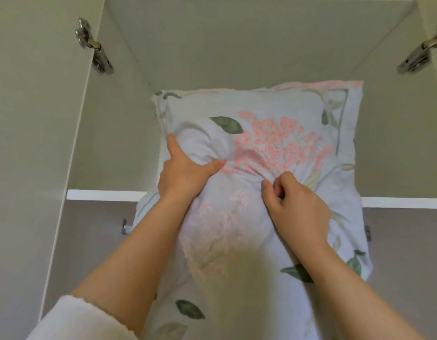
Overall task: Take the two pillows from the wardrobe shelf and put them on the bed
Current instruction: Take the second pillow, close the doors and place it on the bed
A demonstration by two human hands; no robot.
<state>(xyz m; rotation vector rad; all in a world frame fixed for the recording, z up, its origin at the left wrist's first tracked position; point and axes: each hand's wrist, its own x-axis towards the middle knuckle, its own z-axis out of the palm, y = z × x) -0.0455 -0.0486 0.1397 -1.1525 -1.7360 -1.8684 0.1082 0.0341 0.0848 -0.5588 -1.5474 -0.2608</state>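
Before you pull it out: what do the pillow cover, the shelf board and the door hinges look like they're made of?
Pillow: soft woven fabric, probably cotton, matte floral print; it bunches into creases under the left hand and right hand. Shelf: flat white board with a smooth, clean edge, likely laminated wood, core not visible. Hinges: shiny silver metal, reflecting light.

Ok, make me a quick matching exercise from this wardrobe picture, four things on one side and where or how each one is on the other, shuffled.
Column one:
1. left hand
2. right hand
3. pillow
4. door hinge

Column two:
A. metal, fixed on the wardrobe's left side wall
B. floral, overhanging the shelf's front edge
C. spread wide, thumb pressing into the fabric
D. fingers curled, pinching a fold of fabric

Pairs: 1-C, 2-D, 3-B, 4-A
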